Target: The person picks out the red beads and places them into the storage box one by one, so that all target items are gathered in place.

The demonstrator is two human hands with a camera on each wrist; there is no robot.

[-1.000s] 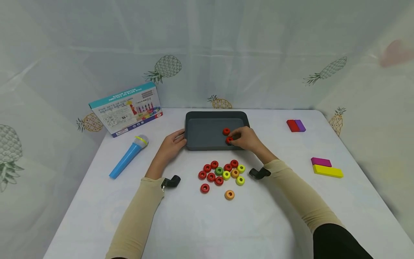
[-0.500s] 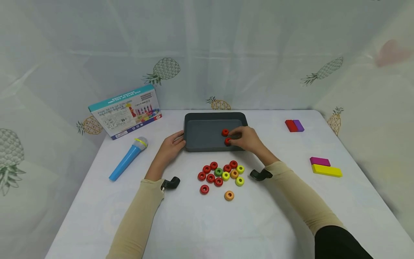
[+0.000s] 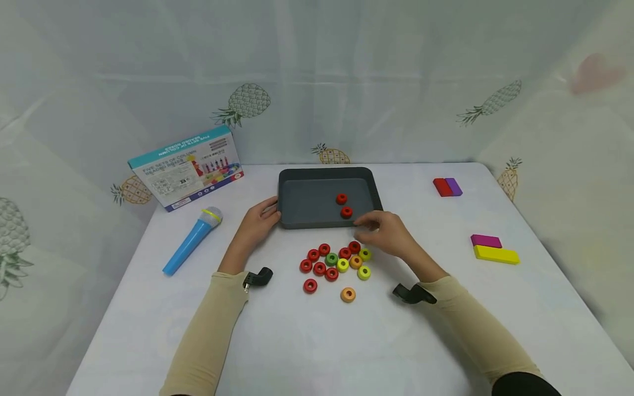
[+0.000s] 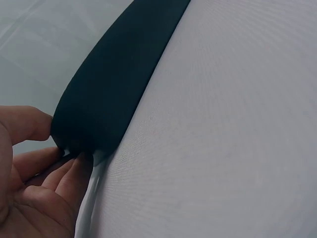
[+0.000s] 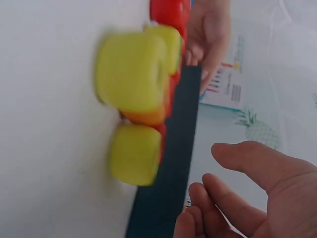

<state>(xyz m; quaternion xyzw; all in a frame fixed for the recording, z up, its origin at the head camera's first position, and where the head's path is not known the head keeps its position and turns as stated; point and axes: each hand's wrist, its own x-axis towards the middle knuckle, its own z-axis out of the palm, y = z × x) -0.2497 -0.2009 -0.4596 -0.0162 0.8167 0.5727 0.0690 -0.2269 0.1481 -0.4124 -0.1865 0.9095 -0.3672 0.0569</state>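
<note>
A dark grey tray (image 3: pixel 317 198) lies near the table's back edge, with two red ring-shaped beads (image 3: pixel 346 212) in its right half. My left hand (image 3: pixel 258 223) holds the tray's near left corner; in the left wrist view its thumb (image 4: pixel 32 124) is on the rim and the fingers are against the underside. My right hand (image 3: pixel 383 234) hovers by the tray's near right corner, thumb and fingers apart, holding nothing. Just in front of the tray sits a cluster of red, green, yellow and orange beads (image 3: pixel 332 274). In the right wrist view, yellow beads (image 5: pixel 134 153) are close to that hand.
A blue toy microphone (image 3: pixel 190 242) lies at the left, before a printed box (image 3: pixel 188 168) that leans at the back. Red and purple blocks (image 3: pixel 443 187) are at the back right. Magenta and yellow blocks (image 3: pixel 497 254) lie nearer on the right.
The right hand has let go of the second red bead, which lies in the tray, and has drawn back toward the near rim. The left hand has stayed at the tray's corner.
</note>
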